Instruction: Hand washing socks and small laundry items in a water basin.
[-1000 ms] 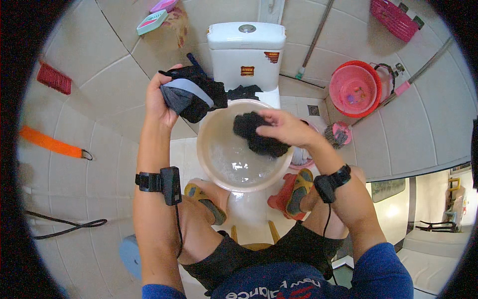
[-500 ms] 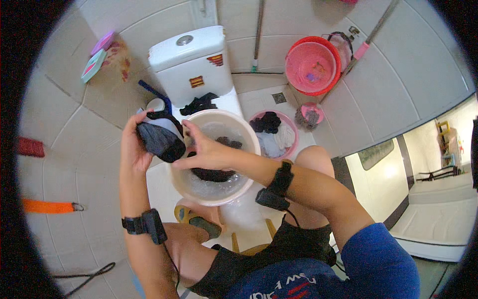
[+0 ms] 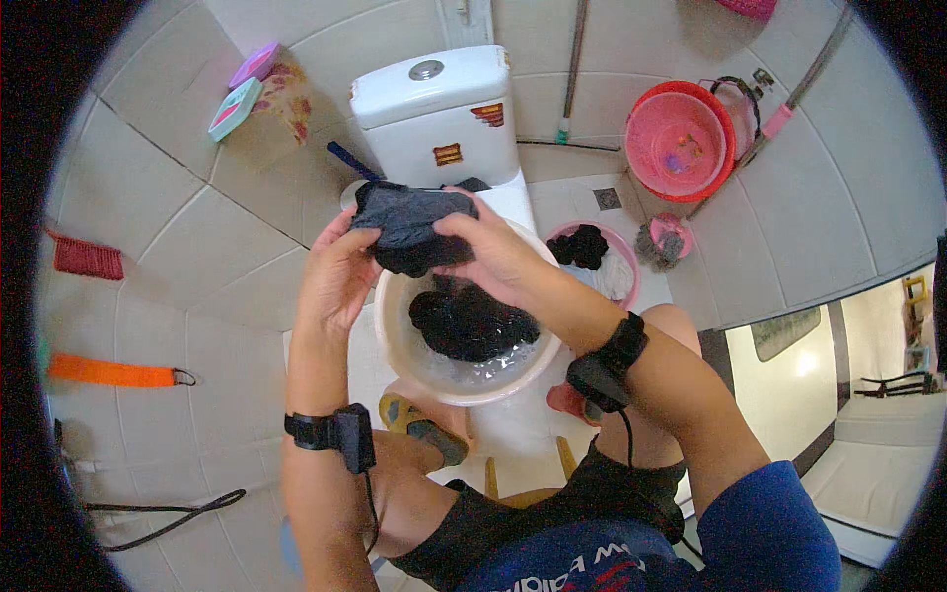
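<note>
Both hands hold a wet dark garment (image 3: 409, 222) above a white basin (image 3: 400, 340) of soapy water. My left hand (image 3: 335, 271) grips the garment's left side, and my right hand (image 3: 493, 259) grips its right side. More dark clothes (image 3: 472, 321) lie soaking in the basin below. The basin stands on the tiled floor between my feet, in front of a white toilet (image 3: 434, 113).
A small pink basin (image 3: 621, 266) with dark and white laundry sits to the right. A red bucket (image 3: 681, 143) stands farther back right. A red scrub brush (image 3: 87, 259), an orange strap (image 3: 109, 372) and a black cord (image 3: 163, 513) lie on the left floor.
My right hand has left the clothes in the basin and come up to the garment that my left hand held. Both hands now grip it together above the water.
</note>
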The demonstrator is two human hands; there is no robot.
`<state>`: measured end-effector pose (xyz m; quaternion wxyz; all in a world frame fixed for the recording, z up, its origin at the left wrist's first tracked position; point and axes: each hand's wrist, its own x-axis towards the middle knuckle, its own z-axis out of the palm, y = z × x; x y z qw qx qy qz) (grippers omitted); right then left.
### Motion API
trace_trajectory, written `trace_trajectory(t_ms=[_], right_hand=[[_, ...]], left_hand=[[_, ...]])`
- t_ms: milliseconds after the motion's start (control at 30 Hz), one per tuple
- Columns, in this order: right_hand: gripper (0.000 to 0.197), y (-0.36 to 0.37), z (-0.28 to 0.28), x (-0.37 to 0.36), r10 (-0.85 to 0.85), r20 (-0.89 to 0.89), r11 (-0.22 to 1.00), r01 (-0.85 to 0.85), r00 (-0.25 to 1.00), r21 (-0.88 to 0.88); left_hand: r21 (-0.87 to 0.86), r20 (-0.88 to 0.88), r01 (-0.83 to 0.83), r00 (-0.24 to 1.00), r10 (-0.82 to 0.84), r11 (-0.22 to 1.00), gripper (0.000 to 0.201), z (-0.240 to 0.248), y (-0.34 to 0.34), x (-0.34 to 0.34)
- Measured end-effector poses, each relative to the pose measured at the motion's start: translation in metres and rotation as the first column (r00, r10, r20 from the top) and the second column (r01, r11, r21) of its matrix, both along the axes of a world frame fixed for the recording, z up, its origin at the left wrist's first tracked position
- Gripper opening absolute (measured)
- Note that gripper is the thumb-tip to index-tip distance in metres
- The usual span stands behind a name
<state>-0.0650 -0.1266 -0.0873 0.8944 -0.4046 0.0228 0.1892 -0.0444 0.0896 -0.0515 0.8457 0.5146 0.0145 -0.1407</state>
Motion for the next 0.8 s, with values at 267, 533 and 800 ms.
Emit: trace_trajectory(t_ms=[267,533,800], right_hand=[[0.054,0.014,0.005,-0.006,0.098,0.037,0.985,-0.092,0.994,-0.143],[0.037,-0.02,0.018,0.101,-0.162,0.231,0.888,0.244,0.959,-0.39],[0.05,-0.05,0.089,0.28,-0.213,0.323,0.706,0.374,0.922,-0.602]], left_hand=[[0.379,0.026,0.029,0.999,-0.042,0.925,0.046,0.004,-0.035,-0.019],[0.776,0.555,-0.431,0.814,-0.172,0.461,0.061,-0.005,-0.013,-0.025],[0.9,0.401,-0.287,0.841,-0.362,0.329,0.054,0.003,0.004,-0.05]])
